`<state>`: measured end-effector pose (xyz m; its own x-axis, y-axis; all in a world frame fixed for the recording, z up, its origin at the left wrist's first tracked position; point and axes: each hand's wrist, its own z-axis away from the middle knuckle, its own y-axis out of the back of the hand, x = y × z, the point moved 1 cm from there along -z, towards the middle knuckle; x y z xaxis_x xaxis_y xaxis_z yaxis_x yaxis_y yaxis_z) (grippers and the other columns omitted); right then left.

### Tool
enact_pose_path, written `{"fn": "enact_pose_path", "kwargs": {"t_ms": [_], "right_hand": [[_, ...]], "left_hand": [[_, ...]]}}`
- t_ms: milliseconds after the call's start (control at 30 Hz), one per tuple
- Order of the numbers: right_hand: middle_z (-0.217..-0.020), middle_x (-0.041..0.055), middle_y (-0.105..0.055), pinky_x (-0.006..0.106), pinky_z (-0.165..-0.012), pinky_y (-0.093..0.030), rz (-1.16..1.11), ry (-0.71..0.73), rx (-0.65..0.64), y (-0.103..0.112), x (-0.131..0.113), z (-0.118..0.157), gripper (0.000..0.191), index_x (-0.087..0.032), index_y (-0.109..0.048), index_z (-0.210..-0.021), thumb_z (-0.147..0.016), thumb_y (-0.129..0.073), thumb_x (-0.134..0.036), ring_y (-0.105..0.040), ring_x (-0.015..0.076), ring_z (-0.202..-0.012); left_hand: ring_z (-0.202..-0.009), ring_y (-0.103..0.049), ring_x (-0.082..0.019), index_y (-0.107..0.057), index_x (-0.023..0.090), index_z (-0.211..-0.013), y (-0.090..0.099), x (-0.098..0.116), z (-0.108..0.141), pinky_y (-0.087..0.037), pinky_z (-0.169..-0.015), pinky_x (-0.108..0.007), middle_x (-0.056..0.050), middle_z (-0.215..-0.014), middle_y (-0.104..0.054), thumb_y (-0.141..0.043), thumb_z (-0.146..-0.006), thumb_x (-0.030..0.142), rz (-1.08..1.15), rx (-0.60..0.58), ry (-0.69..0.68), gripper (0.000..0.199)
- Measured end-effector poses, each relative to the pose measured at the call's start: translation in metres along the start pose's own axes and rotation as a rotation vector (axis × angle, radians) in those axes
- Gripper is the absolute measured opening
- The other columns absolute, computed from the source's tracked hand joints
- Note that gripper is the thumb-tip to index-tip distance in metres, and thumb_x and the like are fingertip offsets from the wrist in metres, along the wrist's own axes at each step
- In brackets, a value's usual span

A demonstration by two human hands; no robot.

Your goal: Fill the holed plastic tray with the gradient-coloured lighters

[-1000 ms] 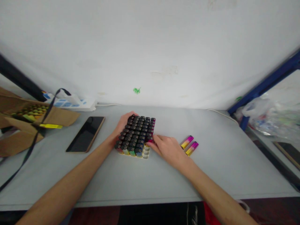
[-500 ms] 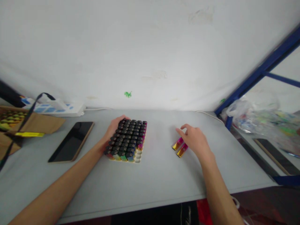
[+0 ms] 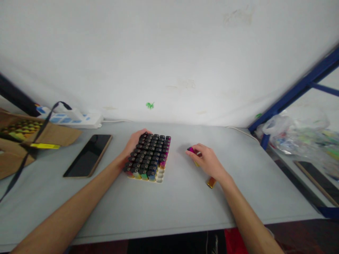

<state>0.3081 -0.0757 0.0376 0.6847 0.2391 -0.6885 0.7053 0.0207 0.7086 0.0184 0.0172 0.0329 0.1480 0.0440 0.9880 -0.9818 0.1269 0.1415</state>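
Note:
A white tray (image 3: pixel 160 176) stands on the table, packed with upright black-topped lighters (image 3: pixel 148 151) in several colours. Bare slots show at its near right corner. My left hand (image 3: pixel 134 143) is closed around the tray's far left side, its fingertips partly hidden behind the lighters. To the right of the tray, my right hand (image 3: pixel 205 158) pinches a magenta and gold lighter (image 3: pixel 191 150) between thumb and fingers, just at the table surface. Another gold-ended lighter (image 3: pixel 211 182) lies on the table, partly covered by my right wrist.
A dark phone (image 3: pixel 88 155) lies left of the tray. Beyond it are an open cardboard box (image 3: pixel 60 135) and a white power strip (image 3: pixel 92 120) by the wall. At the right, a blue metal frame (image 3: pixel 286 98) borders the table, with clear plastic bags (image 3: pixel 296 137) behind it.
My right hand has closed on one of the two loose lighters and shifted it left, turning it. The other stays on the table. My left hand keeps its hold; the view has shifted slightly.

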Motion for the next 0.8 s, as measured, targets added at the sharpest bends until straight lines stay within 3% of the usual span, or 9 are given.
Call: {"fn": "enact_pose_path", "kwargs": {"t_ms": [100, 167, 267, 433, 667, 800], "right_hand": [[-0.085, 0.0014, -0.065, 0.027, -0.064, -0.049, -0.345, -0.017, -0.036, -0.008, -0.011, 0.002, 0.035, -0.022, -0.056, -0.094, -0.102, -0.049, -0.055, -0.061, 0.0143, -0.068], [-0.075, -0.0034, -0.06, 0.025, -0.058, -0.044, -0.43, -0.043, -0.044, -0.015, -0.016, 0.004, 0.034, -0.024, -0.052, -0.096, -0.103, -0.046, -0.056, -0.053, 0.0115, -0.057], [-0.064, -0.0079, -0.046, 0.024, -0.053, -0.032, -0.389, -0.063, 0.046, -0.025, -0.021, 0.005, 0.036, -0.024, -0.05, -0.09, -0.101, -0.048, -0.058, -0.04, 0.0103, -0.053], [-0.059, -0.0067, -0.03, 0.026, -0.054, -0.024, -0.288, -0.096, 0.174, -0.034, -0.028, 0.006, 0.05, -0.022, -0.036, -0.064, -0.097, -0.052, -0.056, -0.031, 0.0102, -0.057], [-0.056, -0.0066, -0.029, 0.027, -0.053, -0.023, -0.261, -0.119, 0.25, -0.032, -0.029, 0.006, 0.04, -0.024, -0.032, -0.06, -0.091, -0.047, -0.045, -0.03, 0.0104, -0.054], [-0.056, -0.0067, -0.032, 0.027, -0.054, -0.025, -0.211, -0.104, 0.233, -0.033, -0.028, 0.004, 0.042, -0.023, -0.037, -0.063, -0.094, -0.049, -0.049, -0.033, 0.0108, -0.054]], "left_hand": [[-0.084, -0.061, -0.023, -0.07, 0.019, -0.075, 0.002, 0.002, 0.0, -0.048, -0.09, -0.035, -0.002, -0.075, -0.069, -0.054, -0.088, 0.045, -0.007, 0.026, -0.035, 0.033], [-0.082, -0.06, -0.024, -0.07, 0.021, -0.072, 0.003, 0.002, 0.0, -0.046, -0.089, -0.035, -0.002, -0.074, -0.07, -0.055, -0.081, 0.046, -0.016, 0.026, -0.048, 0.031], [-0.083, -0.059, -0.025, -0.069, 0.023, -0.071, 0.003, 0.001, -0.002, -0.046, -0.088, -0.035, -0.003, -0.075, -0.071, -0.056, -0.075, 0.048, -0.023, 0.017, -0.057, 0.029], [-0.082, -0.06, -0.023, -0.068, 0.02, -0.073, 0.002, -0.003, -0.005, -0.047, -0.086, -0.033, -0.002, -0.074, -0.071, -0.053, -0.075, 0.054, 0.011, 0.023, -0.031, 0.036], [-0.077, -0.062, -0.023, -0.067, 0.021, -0.072, 0.0, 0.0, -0.004, -0.048, -0.082, -0.033, -0.001, -0.07, -0.069, -0.056, -0.074, 0.053, 0.032, 0.025, 0.0, 0.033], [-0.077, -0.061, -0.024, -0.069, 0.022, -0.072, 0.001, -0.002, -0.006, -0.047, -0.081, -0.034, -0.002, -0.07, -0.069, -0.057, -0.073, 0.053, 0.029, 0.029, -0.005, 0.033]]}}
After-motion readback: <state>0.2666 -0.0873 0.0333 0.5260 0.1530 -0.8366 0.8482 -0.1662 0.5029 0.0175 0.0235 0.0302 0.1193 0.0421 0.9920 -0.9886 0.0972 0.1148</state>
